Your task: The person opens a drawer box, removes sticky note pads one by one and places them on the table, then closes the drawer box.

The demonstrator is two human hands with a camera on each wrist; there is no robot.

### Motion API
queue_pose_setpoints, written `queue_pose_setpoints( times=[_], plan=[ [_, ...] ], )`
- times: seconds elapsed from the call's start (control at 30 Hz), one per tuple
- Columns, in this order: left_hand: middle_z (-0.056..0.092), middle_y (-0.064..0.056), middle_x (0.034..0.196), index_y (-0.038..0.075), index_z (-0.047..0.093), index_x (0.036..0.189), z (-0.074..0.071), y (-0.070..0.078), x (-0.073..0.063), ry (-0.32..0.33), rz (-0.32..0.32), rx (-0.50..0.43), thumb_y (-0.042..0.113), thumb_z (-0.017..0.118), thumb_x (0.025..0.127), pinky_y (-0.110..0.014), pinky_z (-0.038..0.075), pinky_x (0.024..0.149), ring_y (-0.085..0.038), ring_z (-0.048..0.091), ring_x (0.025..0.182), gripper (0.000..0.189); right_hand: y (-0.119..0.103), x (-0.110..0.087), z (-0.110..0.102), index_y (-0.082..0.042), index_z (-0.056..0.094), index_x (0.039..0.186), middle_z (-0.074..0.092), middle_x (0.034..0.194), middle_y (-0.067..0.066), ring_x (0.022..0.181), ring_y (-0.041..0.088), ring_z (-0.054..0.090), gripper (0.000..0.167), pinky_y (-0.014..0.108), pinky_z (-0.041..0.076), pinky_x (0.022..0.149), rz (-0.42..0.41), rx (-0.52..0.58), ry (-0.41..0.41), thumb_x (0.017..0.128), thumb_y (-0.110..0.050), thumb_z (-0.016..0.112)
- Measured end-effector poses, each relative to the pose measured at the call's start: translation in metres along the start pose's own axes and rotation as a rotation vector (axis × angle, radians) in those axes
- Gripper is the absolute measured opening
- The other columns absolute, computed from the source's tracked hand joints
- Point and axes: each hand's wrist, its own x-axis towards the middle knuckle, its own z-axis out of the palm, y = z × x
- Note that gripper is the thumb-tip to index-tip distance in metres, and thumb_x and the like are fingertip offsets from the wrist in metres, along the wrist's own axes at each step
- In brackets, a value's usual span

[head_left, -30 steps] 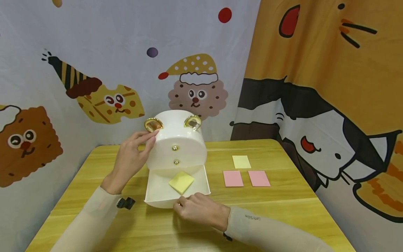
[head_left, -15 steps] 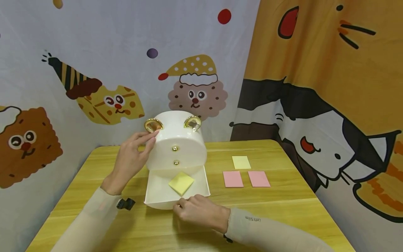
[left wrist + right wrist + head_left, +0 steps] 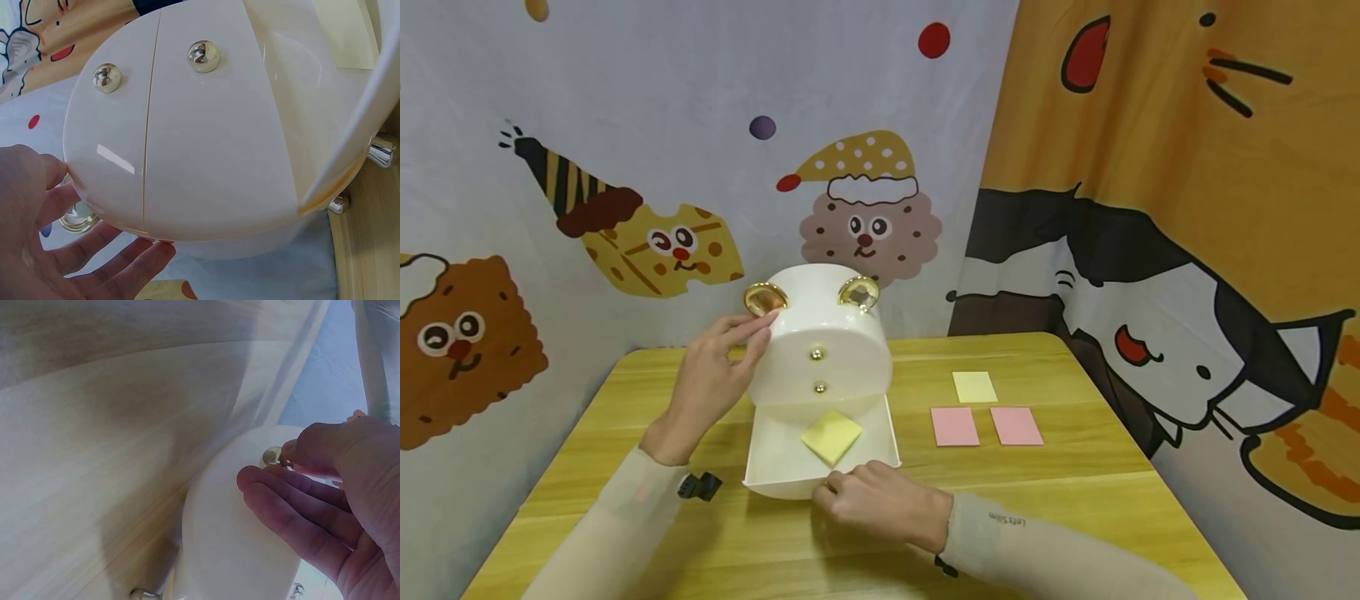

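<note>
A white storage box (image 3: 823,312) with gold ears and round gold knobs stands on the table. Its bottom drawer (image 3: 775,454) is pulled out toward me, and a yellow sticky-note pad (image 3: 832,436) lies inside. My left hand (image 3: 718,367) rests on the box's left side below the ear. In the left wrist view, that hand's fingers (image 3: 134,265) lie fairly straight along the edge. At the drawer front, my right hand (image 3: 880,504) pinches the gold drawer knob (image 3: 271,456) between thumb and finger. Part of this knob is hidden by the fingers in the right wrist view.
Right of the box, a yellow sticky note (image 3: 974,387) lies behind two pink sticky notes (image 3: 955,426) on the wooden table (image 3: 1075,500). A cartoon-printed curtain (image 3: 662,83) hangs close behind the table's far edge.
</note>
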Motion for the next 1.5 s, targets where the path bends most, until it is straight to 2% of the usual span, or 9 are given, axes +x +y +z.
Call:
queue_pose_setpoints(
  times=[0.53,1.1,1.5],
  plan=[
    [0.082,-0.021,0.13,0.02,0.082,0.15,0.0,-0.001,0.0,-0.001,0.0,0.002,0.019,0.075,0.117,-0.032,0.053,0.066,-0.039,0.079,0.104,0.034,0.007,0.0,-0.005,-0.021,0.072,0.099,0.073,0.085,-0.012,0.068,0.003,0.07,0.012,0.018,0.055,0.052,0.021,0.111,0.06,0.106,-0.014,0.08],
    [0.081,-0.021,0.129,0.02,0.081,0.15,0.001,0.0,-0.001,-0.011,-0.016,0.011,0.019,0.074,0.117,-0.038,0.055,0.07,-0.04,0.079,0.107,0.034,0.019,0.002,-0.014,-0.024,0.077,0.096,0.07,0.079,-0.012,0.061,0.004,0.068,0.014,0.018,0.047,0.045,0.017,0.145,0.176,0.108,-0.027,0.084],
    [0.081,-0.021,0.131,0.02,0.081,0.151,0.002,0.0,-0.001,-0.012,-0.017,0.013,0.02,0.073,0.118,-0.044,0.059,0.073,-0.041,0.079,0.11,0.034,0.032,0.005,-0.029,-0.025,0.081,0.107,0.073,0.088,-0.012,0.068,0.004,0.07,0.007,0.015,0.043,0.049,0.045,0.254,0.144,0.108,-0.03,0.086]
  ],
)
